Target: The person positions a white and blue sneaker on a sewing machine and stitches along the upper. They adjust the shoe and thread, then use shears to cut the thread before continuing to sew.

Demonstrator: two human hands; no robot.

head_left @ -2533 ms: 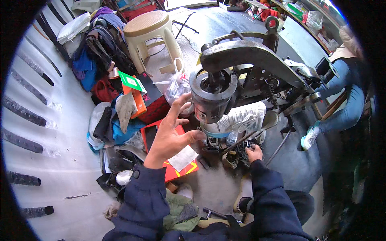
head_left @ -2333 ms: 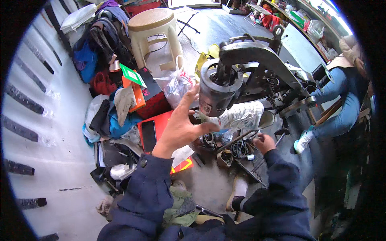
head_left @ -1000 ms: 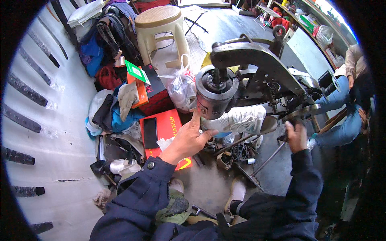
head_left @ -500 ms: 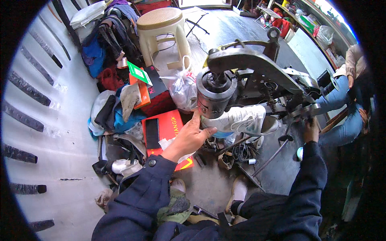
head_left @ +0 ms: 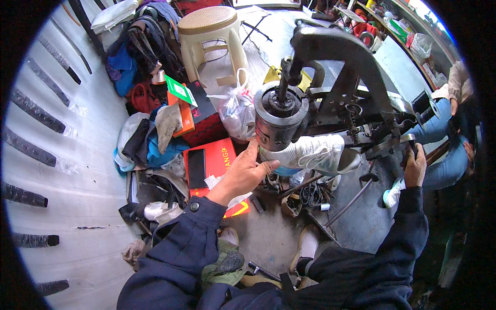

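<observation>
A white lace-up sneaker (head_left: 315, 152) lies sideways under the dark cylindrical head (head_left: 281, 116) of a black hand-cranked shoe sewing machine (head_left: 341, 51). The thumb and fingers of my left hand (head_left: 242, 173) pinch the sneaker's toe, right below the head. My right hand (head_left: 415, 168) is closed around the handle at the rim of the machine's hand wheel (head_left: 388, 145), on the right. The toe's tip and the spot where the needle meets the shoe are hidden behind the head.
A red box (head_left: 217, 163) with a black phone (head_left: 196, 168) lies left of my left hand. Behind it are a plastic bag (head_left: 236, 113) and a beige stool (head_left: 209, 31). Another person in jeans (head_left: 447, 168) sits at right. Cables (head_left: 312, 196) lie below the sneaker.
My right hand has moved to the right with the wheel handle. The machine's curved upper arm has risen, baring the rod above the head. My left hand and the sneaker barely moved.
</observation>
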